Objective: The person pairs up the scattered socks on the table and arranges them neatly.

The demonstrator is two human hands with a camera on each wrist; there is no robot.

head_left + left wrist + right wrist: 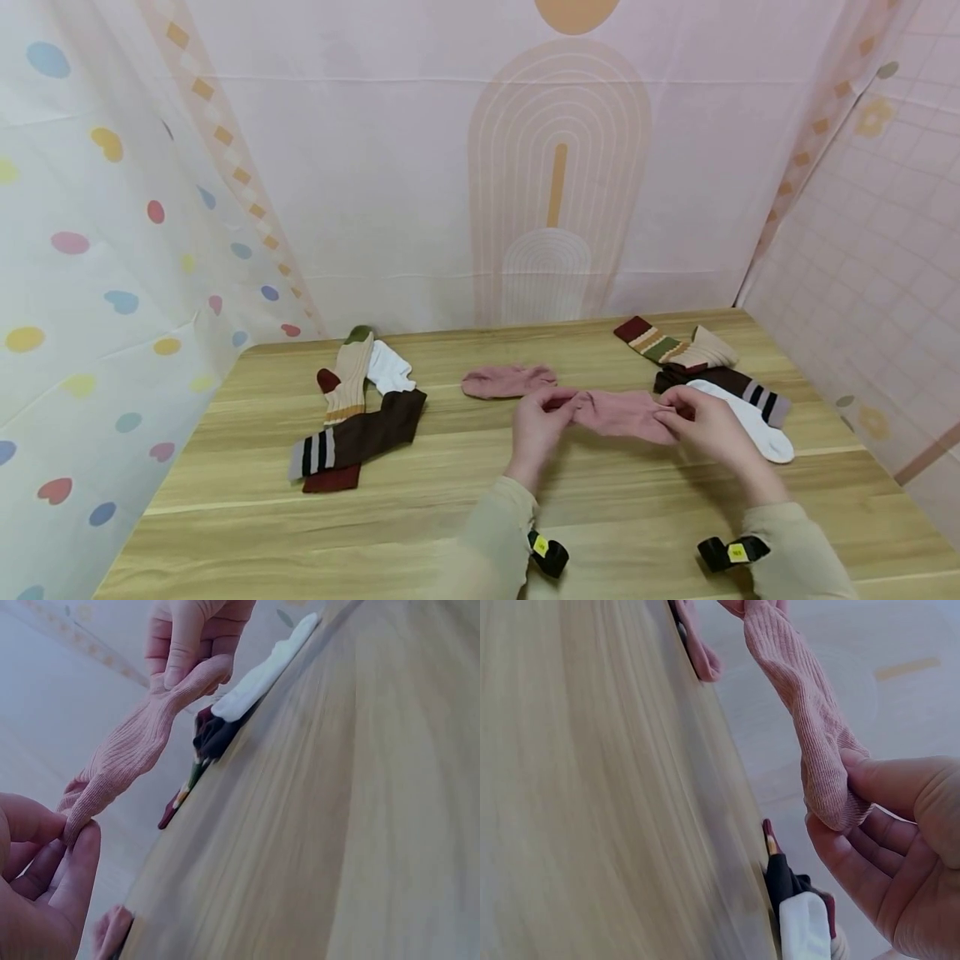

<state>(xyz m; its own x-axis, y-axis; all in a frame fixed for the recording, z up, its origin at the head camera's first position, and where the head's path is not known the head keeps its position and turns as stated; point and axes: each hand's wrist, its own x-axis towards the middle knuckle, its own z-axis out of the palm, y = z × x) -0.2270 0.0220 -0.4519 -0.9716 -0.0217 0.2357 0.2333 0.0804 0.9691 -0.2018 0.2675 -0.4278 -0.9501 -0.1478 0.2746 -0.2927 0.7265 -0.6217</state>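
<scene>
A ribbed pink sock (621, 414) is stretched sideways between both hands, raised above the wooden table. My left hand (537, 429) pinches its left end between thumb and fingers; the left wrist view shows that pinch on the sock (124, 754) up close. At the other end, my right hand (708, 425) grips the fabric, thumb on top and fingers beneath, as the right wrist view of the sock (810, 727) shows. Just behind the left hand, a second pink sock (506, 381) lies flat on the table.
On the left lie a brown striped-cuff sock (375, 437), a cream sock with maroon heel (350, 375) and a white sock (388, 367), overlapping. A similar pile at right has a white sock (750, 421), a brown sock (738, 387) and a patterned sock (667, 346). Patterned cloth (390, 183) hangs behind.
</scene>
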